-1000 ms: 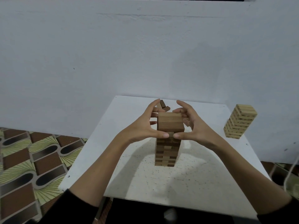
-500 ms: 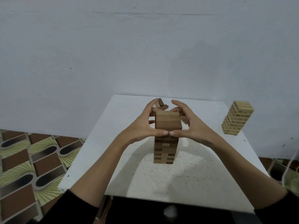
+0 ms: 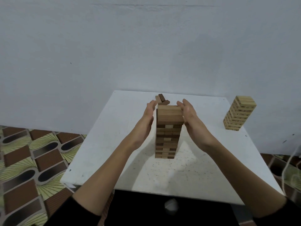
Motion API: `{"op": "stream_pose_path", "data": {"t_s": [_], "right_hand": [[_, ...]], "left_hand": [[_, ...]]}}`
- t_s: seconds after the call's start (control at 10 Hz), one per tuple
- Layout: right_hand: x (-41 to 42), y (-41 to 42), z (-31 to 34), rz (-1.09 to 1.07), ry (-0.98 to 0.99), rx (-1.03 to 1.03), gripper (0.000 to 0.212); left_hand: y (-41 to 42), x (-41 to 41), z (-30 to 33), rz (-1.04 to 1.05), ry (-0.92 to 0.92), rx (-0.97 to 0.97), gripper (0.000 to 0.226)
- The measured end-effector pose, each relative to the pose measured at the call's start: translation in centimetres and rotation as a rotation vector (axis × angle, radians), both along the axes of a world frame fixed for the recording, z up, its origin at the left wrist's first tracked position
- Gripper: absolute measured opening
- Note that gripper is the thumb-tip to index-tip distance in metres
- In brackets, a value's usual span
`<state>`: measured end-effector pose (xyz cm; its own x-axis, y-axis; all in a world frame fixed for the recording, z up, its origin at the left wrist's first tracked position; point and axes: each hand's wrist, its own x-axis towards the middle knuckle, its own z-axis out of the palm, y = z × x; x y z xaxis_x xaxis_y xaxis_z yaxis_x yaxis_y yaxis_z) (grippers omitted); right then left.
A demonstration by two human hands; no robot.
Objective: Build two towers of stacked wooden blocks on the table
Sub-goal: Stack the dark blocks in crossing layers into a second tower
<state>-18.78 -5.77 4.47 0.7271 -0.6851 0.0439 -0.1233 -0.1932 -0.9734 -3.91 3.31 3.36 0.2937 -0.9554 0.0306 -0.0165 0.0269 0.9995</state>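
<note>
Head view: rectangular, layered wooden tower (image 3: 168, 131).

1. A block tower (image 3: 168, 132) stands mid-table (image 3: 203, 168)
2. The left hand (image 3: 149, 115) lies just left of its top, the right hand (image 3: 189, 116) just right
3. Loose blocks (image 3: 162, 100) lie behind it
4. A second tower (image 3: 239, 113) stands at the right edge

Flat left hand (image 3: 149, 117) and right hand (image 3: 191, 115) flank tower (image 3: 168, 132).
</note>
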Motion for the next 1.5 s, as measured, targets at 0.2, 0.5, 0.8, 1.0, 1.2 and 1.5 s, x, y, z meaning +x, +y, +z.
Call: {"op": "stream_pose_path", "data": {"t_s": [0.2, 0.5, 0.8, 1.0, 1.2, 1.5], "right_hand": [[0.3, 1.1, -0.9, -0.096, -0.069, 0.051, 0.059], [0.9, 1.4, -1.2, -0.086, -0.079, 0.128, 0.066], [1.2, 1.7, -1.0, -0.029, -0.152, 0.208, 0.078], [1.1, 1.7, -1.1, -0.042, -0.126, 0.202, 0.061], [0.2, 0.6, -0.8, 0.054, -0.035, 0.054, 0.062], [-0.8, -2.0, 0.7, 0.148, 0.029, -0.165, 0.096]], "left_hand": [[-0.2, -1.5, -0.7, 0.127, 0.038, 0.082, 0.108], [-0.2, -2.2, -0.9, 0.004, 0.089, -0.064, 0.084], [-0.1, -2.5, -0.7, -0.016, 0.137, -0.092, 0.069], [0.0, -2.6, -0.7, -0.027, 0.113, -0.109, 0.076], [0.5, -1.0, -0.9, -0.032, -0.051, -0.020, 0.100], [0.4, 2.1, 0.1, -0.038, -0.270, -0.017, 0.108]]}}
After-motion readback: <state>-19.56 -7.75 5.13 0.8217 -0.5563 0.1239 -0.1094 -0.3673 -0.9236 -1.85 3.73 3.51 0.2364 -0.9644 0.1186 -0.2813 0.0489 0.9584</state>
